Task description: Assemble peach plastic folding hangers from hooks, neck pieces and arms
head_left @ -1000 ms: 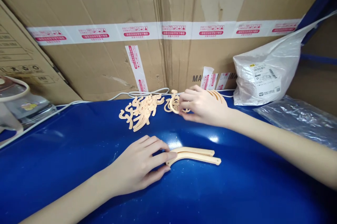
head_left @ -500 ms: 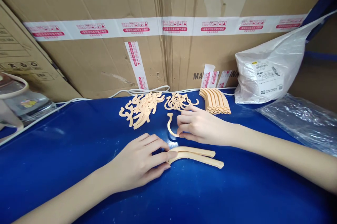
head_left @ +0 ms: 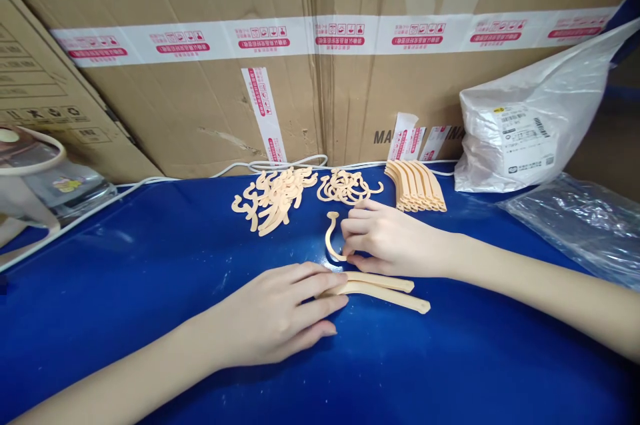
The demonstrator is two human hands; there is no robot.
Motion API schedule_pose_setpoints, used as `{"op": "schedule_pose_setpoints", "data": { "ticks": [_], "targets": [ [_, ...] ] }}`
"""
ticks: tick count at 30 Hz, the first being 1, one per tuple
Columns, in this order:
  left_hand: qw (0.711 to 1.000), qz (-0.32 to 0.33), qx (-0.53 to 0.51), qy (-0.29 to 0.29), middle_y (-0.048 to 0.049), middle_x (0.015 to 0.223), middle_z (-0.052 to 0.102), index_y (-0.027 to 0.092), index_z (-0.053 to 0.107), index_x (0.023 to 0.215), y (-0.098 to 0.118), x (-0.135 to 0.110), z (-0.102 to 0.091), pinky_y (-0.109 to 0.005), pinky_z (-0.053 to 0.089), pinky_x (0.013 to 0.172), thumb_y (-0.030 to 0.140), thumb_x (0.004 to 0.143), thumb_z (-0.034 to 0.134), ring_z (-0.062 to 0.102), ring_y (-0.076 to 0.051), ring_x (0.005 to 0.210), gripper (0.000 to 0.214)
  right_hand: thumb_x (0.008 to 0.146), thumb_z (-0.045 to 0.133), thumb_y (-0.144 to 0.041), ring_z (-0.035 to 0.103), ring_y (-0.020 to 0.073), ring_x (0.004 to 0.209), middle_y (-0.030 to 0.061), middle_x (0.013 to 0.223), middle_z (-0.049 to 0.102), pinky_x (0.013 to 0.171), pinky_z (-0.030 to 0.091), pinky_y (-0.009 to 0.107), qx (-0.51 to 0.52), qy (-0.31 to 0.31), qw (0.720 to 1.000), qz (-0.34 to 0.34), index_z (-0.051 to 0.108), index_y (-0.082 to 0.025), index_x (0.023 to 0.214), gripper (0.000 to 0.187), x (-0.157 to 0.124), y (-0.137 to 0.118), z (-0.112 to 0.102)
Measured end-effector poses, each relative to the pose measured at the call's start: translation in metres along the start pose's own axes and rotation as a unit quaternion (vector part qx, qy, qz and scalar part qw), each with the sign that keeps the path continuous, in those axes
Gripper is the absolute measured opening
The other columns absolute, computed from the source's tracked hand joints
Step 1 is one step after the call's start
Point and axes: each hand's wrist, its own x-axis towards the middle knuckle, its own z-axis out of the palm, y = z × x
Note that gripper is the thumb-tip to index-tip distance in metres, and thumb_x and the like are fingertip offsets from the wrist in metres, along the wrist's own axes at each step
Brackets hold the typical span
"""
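The left hand (head_left: 280, 312) lay spread over the left ends of two long curved strips (head_left: 390, 296) on the bench (head_left: 475, 358); whether it gripped them could not be told. Just beyond the strips, the right hand (head_left: 387, 238) pinched the near end of a hook (head_left: 329, 242). Farther beyond the strips lay a pile of hooks (head_left: 350, 180) and a stack of curved pieces (head_left: 415, 188).

Blue tabletop (head_left: 480, 352), hook pile (head_left: 346, 188), heaped curved pieces (head_left: 280, 198) left of the pile, stacked bars (head_left: 414, 185) right of it, two loose bars (head_left: 387, 296) in front of it
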Motion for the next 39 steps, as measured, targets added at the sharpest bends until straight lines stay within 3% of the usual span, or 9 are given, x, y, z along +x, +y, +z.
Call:
{"op": "schedule_pose_setpoints", "data": {
  "ticks": [5, 10, 21, 32, 39],
  "targets": [
    [0.998, 0.019, 0.051, 0.032, -0.0065, 0.115, 0.069, 0.011, 0.063, 0.114, 0.003, -0.003, 0.004, -0.032, 0.054, 0.089, 0.022, 0.094, 0.049, 0.063, -0.021, 0.102, 0.026, 0.088, 0.055, -0.02, 0.052, 0.0166, 0.084, 0.0038, 0.09, 0.063, 0.085, 0.034, 0.033, 0.004, -0.002, 1.0, -0.003, 0.069, -0.016, 0.084, 0.016, 0.0, -0.002, 0.002],
    [0.994, 0.031, 0.1, 0.027, -0.0084, 0.114, 0.069, 0.01, 0.064, 0.112, 0.008, -0.004, 0.006, -0.032, 0.056, 0.084, 0.018, 0.092, 0.05, 0.065, -0.02, 0.097, 0.025, 0.091, 0.051, -0.021, 0.052, 0.0166, 0.083, 0.0039, 0.087, 0.063, 0.084, 0.033, 0.033, 0.0, 0.008, 1.0, -0.004, 0.07, -0.016, 0.084, 0.02, 0.0, -0.002, 0.002],
    [0.992, 0.037, 0.115, 0.037, -0.0085, 0.112, 0.069, 0.01, 0.065, 0.109, 0.009, -0.004, 0.005, -0.032, 0.056, 0.08, 0.016, 0.091, 0.052, 0.065, -0.02, 0.094, 0.023, 0.095, 0.046, -0.022, 0.048, 0.0169, 0.077, 0.0024, 0.08, 0.06, 0.079, 0.033, 0.031, -0.024, 0.038, 0.999, -0.009, 0.07, -0.018, 0.093, 0.025, 0.0, -0.005, 0.01],
    [0.994, 0.041, 0.1, -0.012, -0.0088, 0.116, 0.066, 0.013, 0.06, 0.115, 0.01, -0.002, -0.002, -0.032, 0.053, 0.078, 0.027, 0.095, 0.047, 0.063, -0.022, 0.096, 0.028, 0.097, 0.042, -0.028, 0.048, 0.0178, 0.079, 0.0031, 0.082, 0.06, 0.076, 0.033, 0.032, -0.028, 0.03, 0.999, 0.0, 0.069, -0.019, 0.103, 0.029, -0.001, -0.005, 0.014],
    [0.994, 0.045, 0.098, -0.027, -0.0098, 0.118, 0.065, 0.014, 0.053, 0.127, 0.011, -0.002, -0.005, -0.033, 0.052, 0.078, 0.035, 0.098, 0.041, 0.063, -0.022, 0.099, 0.038, 0.098, 0.039, -0.022, 0.048, 0.0166, 0.078, 0.0026, 0.081, 0.06, 0.079, 0.033, 0.031, -0.021, 0.039, 0.999, -0.003, 0.069, -0.018, 0.103, 0.03, 0.0, -0.005, 0.016]
  ]
}}
